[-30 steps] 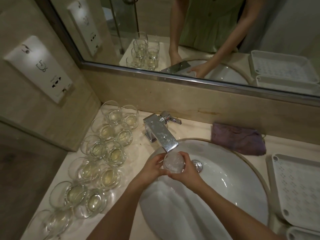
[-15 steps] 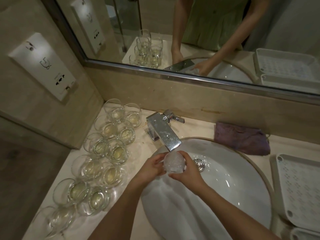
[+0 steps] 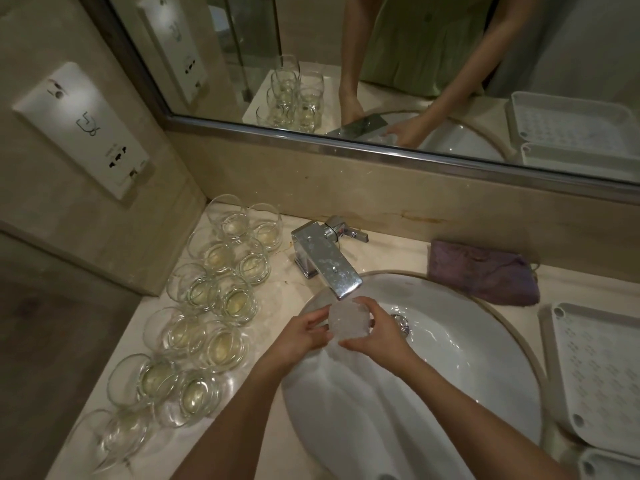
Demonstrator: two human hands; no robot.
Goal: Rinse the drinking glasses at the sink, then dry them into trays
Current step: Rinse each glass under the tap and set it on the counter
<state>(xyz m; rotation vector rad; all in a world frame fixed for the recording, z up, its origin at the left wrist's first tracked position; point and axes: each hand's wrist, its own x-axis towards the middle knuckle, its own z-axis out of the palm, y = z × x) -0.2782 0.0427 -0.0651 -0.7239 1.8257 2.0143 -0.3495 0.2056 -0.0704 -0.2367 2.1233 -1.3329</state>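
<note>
So both hands are wrapping around one drinking glass (image 3: 347,320) right under the spout of the chrome tap (image 3: 327,263). The left hand (image 3: 301,336) is curling its fingers (image 3: 317,315) onto the glass's left side, and the right hand (image 3: 379,332) is cupping the other side, thumb hooking over the top and fingers pinching underneath. The glass is looking white and frothy with water, and it's hanging over the white sink (image 3: 467,358), just this side of the drain (image 3: 401,322).

Out from the fingers, the sink is sitting in a pale marble-look bench (image 3: 277,282), with water sheeting down the bowl below the hands. Off to the left of the fingers, the other glasses (image 3: 214,320) are standing upright in two rows running toward the wall, touching or nearly so, each showing a yellowish tint at the bottom. Past the fingers to the right, a purple cloth (image 3: 481,271) is lying against the backsplash, and nearer me a white perforated tray (image 3: 595,372) is sitting on the bench, with another one (image 3: 609,465) just poking in at the corner. Beyond all that a big mirror (image 3: 415,64) is reflecting everything, and a white socket panel (image 3: 83,129) is sitting on the left wall.
</note>
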